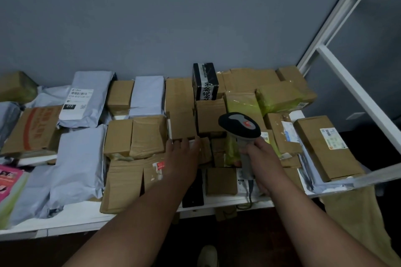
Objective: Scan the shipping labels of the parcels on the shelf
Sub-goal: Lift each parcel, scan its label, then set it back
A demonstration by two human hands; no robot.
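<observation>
right hand (259, 151) gripping scanner (240, 128), left hand (184, 151) flat on parcels (149, 136)

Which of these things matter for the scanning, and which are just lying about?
For the job:
grey handheld barcode scanner in the right hand
left hand touching brown cardboard parcels
grey plastic mailer with white label

Lying about:
pink printed packet
white metal shelf frame

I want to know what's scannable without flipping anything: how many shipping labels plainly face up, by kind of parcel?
Grey bag label: 1
Brown box labels: 2
Yellow-taped box label: 1
Total: 4. Others near the scanner are partly hidden.
</observation>
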